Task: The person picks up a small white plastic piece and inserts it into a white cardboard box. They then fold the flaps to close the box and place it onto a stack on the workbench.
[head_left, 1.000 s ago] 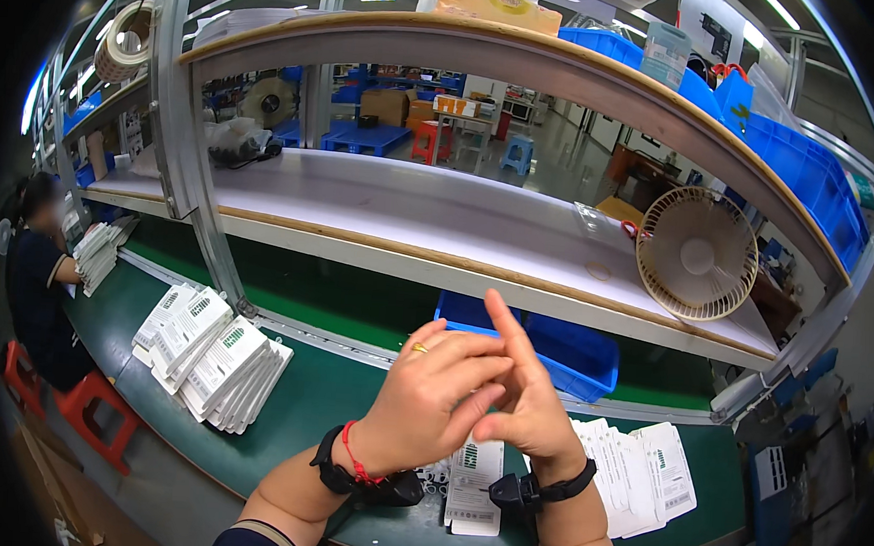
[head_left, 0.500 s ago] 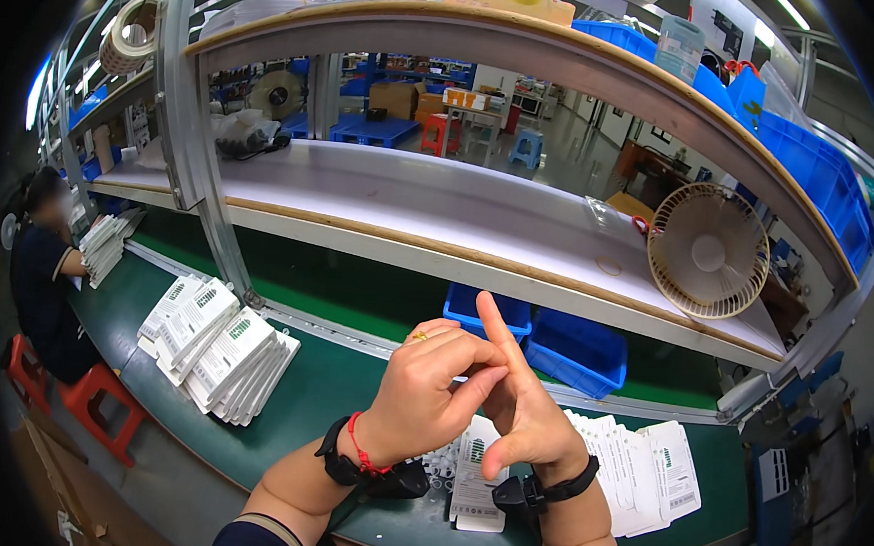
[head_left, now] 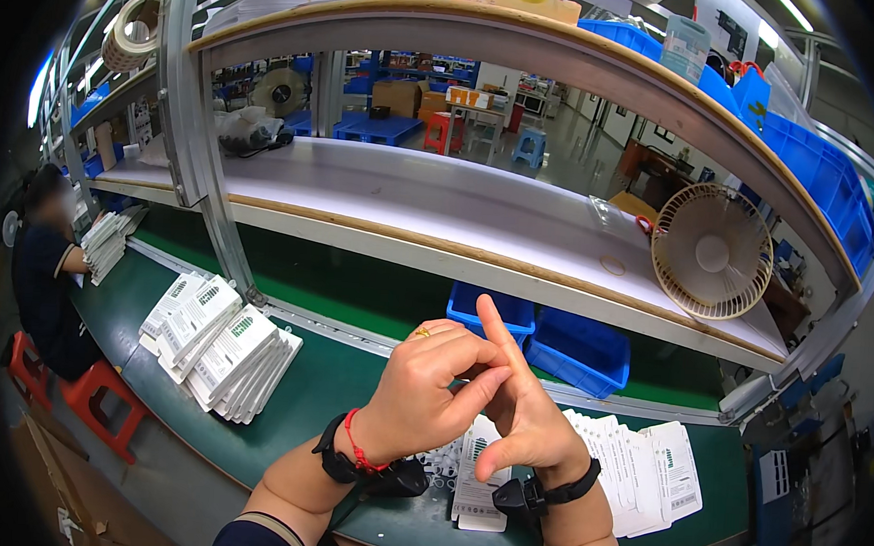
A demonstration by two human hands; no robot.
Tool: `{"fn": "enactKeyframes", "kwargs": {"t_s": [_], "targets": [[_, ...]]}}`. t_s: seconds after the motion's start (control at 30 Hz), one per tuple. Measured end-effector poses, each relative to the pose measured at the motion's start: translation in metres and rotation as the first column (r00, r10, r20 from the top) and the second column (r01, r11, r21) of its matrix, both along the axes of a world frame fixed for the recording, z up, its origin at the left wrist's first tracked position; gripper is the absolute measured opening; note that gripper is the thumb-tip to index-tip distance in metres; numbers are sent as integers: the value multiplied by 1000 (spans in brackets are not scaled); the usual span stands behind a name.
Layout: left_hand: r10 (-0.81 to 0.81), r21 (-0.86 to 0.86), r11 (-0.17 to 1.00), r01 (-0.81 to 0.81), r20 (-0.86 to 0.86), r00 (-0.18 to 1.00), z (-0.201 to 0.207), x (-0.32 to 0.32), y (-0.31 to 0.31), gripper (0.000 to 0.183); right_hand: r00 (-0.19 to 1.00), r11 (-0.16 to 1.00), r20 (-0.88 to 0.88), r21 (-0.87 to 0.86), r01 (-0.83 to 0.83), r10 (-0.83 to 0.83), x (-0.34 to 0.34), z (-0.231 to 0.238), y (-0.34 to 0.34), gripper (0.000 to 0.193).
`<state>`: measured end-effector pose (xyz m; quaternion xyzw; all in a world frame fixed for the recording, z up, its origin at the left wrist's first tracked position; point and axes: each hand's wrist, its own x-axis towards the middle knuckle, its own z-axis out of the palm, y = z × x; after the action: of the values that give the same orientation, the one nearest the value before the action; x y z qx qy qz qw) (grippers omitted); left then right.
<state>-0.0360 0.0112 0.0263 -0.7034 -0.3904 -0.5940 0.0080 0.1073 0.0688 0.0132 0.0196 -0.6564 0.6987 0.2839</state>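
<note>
Left hand: we see it raised above the bench, its thumb and fingers drawn together against the right hand's fingers; whether a small thing is pinched there, we cannot tell.
Right hand: we see it raised and unclosed, the index finger stretched upward and the thumb held apart from it.
Wrists: we see a black strap on each, and a red cord bracelet on the left one.
White pack: we find it flat on the green bench, below the hands, between the two wrists, partly covered by the right thumb.
Small pale pieces: we see them loose just left of that pack.
Left pile: we see white packs heaped and overlapping, well apart from the hands.
Right pile: we see more white packs fanned out beyond the right wrist.
Blue bins: we see two of them beyond the hands, under the shelf.
Fan cage: we see it round and cream-coloured, at the shelf's right end.
Co-worker: we see a person seated at far left, a hand at another heap of packs.
</note>
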Motion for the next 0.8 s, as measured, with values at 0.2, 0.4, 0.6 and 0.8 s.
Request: {"fn": "enactKeyframes", "kwargs": {"t_s": [0.2, 0.4, 0.6, 0.8], "targets": [[-9, 23, 1000, 9, 1, 1000, -1, -1, 2, 6, 1000, 1000, -7, 3, 2, -2, -1, 0, 0, 146], [-41, -6, 999, 41, 33, 999, -2, -2, 1, 7, 1000, 1000, -3, -4, 10, -10, -1, 2, -2, 145], [-98, -75, 992, 102, 50, 994, 0, -5, -2, 9, 1000, 1000, 14, -20, 20, -20, 2, 2, -4, 146], [-211, -159, 948, 275, 333, 919, -4, -4, 1, 7, 997, 996, -7, 54, 75, -75, 1, -1, -4, 134]]}}
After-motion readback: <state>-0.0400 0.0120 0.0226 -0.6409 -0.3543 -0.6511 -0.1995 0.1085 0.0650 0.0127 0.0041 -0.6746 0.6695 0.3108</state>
